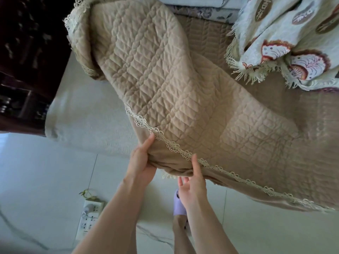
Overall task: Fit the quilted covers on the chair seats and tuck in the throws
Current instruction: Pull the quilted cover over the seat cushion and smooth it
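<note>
A beige quilted cover with cream lace trim lies rumpled and folded over the seat. Its front corner hangs off the seat edge. My left hand grips that corner from the left, thumb on top near the lace. My right hand pinches the same bunched edge from the right, with its lower fingers spread below the fabric. Left of the cover, a bare cream seat cushion shows. A pale fringed throw with mushroom and shell prints lies heaped at the upper right on another quilted cover.
Dark carved wooden furniture stands at the left. On the white tiled floor lies a white power strip with a plug in it. A foot in a purple slipper is under my right hand. Floral cushions sit at the back.
</note>
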`<move>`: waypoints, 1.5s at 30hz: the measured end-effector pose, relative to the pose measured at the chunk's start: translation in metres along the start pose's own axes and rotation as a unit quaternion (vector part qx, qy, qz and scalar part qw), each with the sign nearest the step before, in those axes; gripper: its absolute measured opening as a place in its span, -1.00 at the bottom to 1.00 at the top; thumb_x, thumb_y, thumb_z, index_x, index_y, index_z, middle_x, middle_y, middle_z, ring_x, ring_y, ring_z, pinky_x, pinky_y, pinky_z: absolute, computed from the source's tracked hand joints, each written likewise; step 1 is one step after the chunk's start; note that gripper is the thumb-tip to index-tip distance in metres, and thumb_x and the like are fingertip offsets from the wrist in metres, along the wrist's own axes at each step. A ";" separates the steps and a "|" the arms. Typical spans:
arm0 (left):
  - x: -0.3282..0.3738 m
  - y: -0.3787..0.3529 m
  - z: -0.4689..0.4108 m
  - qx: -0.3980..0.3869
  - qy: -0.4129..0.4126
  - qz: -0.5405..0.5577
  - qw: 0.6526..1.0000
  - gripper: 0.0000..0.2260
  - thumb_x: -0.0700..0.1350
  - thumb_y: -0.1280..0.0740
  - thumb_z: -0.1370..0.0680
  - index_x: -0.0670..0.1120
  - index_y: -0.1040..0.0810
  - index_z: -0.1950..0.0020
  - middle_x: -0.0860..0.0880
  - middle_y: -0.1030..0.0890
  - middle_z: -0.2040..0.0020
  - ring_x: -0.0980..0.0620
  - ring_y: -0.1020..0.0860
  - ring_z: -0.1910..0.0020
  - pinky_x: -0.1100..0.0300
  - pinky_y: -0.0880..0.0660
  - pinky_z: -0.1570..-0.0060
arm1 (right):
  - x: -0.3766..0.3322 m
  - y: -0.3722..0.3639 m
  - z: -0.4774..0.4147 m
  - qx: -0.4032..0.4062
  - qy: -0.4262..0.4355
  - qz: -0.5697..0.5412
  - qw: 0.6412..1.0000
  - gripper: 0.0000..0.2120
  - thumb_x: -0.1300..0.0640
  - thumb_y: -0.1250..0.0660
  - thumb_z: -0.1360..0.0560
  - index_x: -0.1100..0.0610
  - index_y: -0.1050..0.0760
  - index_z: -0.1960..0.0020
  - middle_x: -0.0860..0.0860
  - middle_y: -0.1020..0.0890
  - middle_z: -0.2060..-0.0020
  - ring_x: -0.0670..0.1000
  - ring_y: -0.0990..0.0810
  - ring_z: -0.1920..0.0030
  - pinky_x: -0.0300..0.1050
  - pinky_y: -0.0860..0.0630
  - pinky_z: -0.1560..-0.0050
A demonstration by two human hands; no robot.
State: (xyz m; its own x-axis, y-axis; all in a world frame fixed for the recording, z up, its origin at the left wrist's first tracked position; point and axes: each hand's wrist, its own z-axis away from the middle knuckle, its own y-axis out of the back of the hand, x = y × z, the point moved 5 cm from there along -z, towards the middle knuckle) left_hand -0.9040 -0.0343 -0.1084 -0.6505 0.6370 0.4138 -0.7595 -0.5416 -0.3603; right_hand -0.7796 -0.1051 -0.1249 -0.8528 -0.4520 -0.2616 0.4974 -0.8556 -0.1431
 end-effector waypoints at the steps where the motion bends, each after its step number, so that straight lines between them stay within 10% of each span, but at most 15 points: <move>1: -0.002 0.006 -0.001 -0.003 -0.005 -0.002 1.000 -0.51 -0.06 -0.40 -0.45 -0.26 -0.50 -0.32 -0.24 -0.60 -0.21 -0.15 -0.59 -0.18 -0.02 -0.53 -0.19 | 0.006 -0.007 -0.001 -0.015 -0.007 0.016 1.000 -0.80 0.01 -0.37 -0.52 -0.08 -0.52 -0.14 -0.09 -0.59 -0.13 -0.07 -0.50 -0.18 -0.16 -0.27 -0.28; 6: 0.003 0.024 0.005 -0.050 0.026 -0.008 0.998 -0.55 -0.17 -0.35 -0.51 -0.36 -0.43 -0.34 -0.33 -0.54 -0.24 -0.23 -0.54 -0.24 -0.08 -0.46 -0.29 | 0.042 -0.052 0.008 -0.050 0.022 0.013 0.998 -0.56 0.11 -0.45 -0.44 0.02 -0.50 -0.31 -0.10 -0.64 -0.17 -0.13 -0.56 -0.19 -0.13 -0.33 -0.27; 15: 0.106 0.028 -0.013 -0.043 0.020 0.012 0.999 -0.59 -0.06 -0.37 -0.41 -0.19 -0.57 -0.21 -0.16 -0.64 -0.15 -0.06 -0.63 -0.12 0.02 -0.52 -0.17 | 0.063 -0.061 -0.004 0.016 -0.030 -0.145 0.989 -0.74 0.19 -0.29 -0.58 -0.09 -0.47 -0.21 -0.15 -0.55 -0.14 -0.06 -0.47 -0.20 -0.09 -0.36 -0.31; 20: 0.105 0.044 -0.006 -0.053 0.059 -0.033 0.996 -0.59 -0.12 -0.34 -0.50 -0.31 -0.50 -0.28 -0.28 -0.57 -0.23 -0.19 -0.56 -0.22 -0.06 -0.47 -0.26 | 0.087 -0.120 0.023 -0.029 0.013 -0.041 0.999 -0.46 0.01 -0.52 -0.29 -0.07 -0.53 -0.26 -0.15 -0.62 -0.19 -0.12 -0.54 -0.22 -0.13 -0.33 -0.23; 31: 0.164 0.056 -0.016 -0.073 0.034 0.006 0.997 -0.72 -0.10 -0.26 -0.57 -0.17 -0.56 -0.23 -0.13 -0.66 -0.12 -0.02 -0.65 -0.08 0.11 -0.59 -0.06 | 0.100 -0.124 0.018 0.032 0.038 -0.062 0.997 -0.83 0.20 -0.43 -0.47 0.04 -0.62 -0.04 -0.02 -0.65 -0.14 -0.06 -0.61 -0.11 -0.16 -0.42 -0.25; 40: 0.158 0.082 -0.006 -0.077 0.043 -0.020 0.996 -0.69 -0.14 -0.33 -0.49 -0.23 -0.56 -0.19 -0.22 -0.64 -0.10 -0.09 -0.64 -0.08 0.09 -0.59 -0.07 | 0.126 -0.156 0.020 -0.059 0.047 -0.035 0.996 -0.31 0.00 -0.64 -0.10 0.12 -0.60 -0.21 0.02 -0.63 -0.19 0.02 -0.61 -0.17 0.02 -0.41 -0.34; 45: 0.176 0.094 -0.011 -0.052 0.014 0.011 0.998 -0.73 -0.12 -0.34 -0.46 -0.21 -0.55 -0.12 -0.17 -0.68 -0.01 -0.06 -0.65 -0.03 0.04 -0.54 -0.12 | 0.135 -0.133 0.026 0.024 -0.016 0.019 0.999 -0.82 -0.04 -0.38 -0.50 0.02 -0.51 -0.04 0.08 -0.61 -0.04 0.10 -0.56 -0.14 0.03 -0.47 -0.26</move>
State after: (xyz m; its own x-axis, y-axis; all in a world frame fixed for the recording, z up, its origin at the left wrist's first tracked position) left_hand -1.0896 0.0333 -0.0789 -0.6651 0.6419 0.3816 -0.7397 -0.4962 -0.4545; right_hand -0.9650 -0.0592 -0.1165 -0.8383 -0.4916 -0.2358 0.5220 -0.8485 -0.0866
